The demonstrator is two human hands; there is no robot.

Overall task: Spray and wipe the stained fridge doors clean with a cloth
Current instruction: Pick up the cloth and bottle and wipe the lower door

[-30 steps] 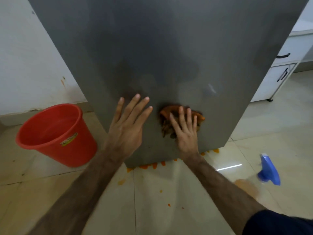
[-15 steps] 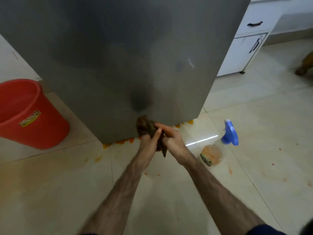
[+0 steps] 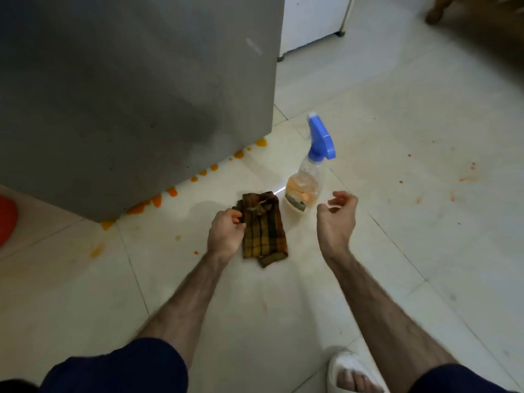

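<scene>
The grey fridge door (image 3: 136,89) fills the upper left, with a darker wet patch near its lower right. A brown and yellow checked cloth (image 3: 263,231) hangs in front of the floor, pinched at its upper left edge by my left hand (image 3: 225,235). My right hand (image 3: 337,214) hovers to the right of the cloth, fingers loosely curled, holding nothing. Just beyond it a clear spray bottle (image 3: 304,185) with a blue trigger head stands on the tiles, holding a little orange liquid.
Orange drips (image 3: 158,199) line the floor along the fridge's bottom edge, with more specks on the tiles at right. A red bucket (image 3: 7,222) shows at the left edge. White cabinet (image 3: 312,18) stands behind the fridge. My sandalled foot (image 3: 351,373) is at the bottom.
Both hands came off the fridge door and dropped toward the floor. The cloth passed from my right hand to my left, and my right hand moved right, toward the spray bottle.
</scene>
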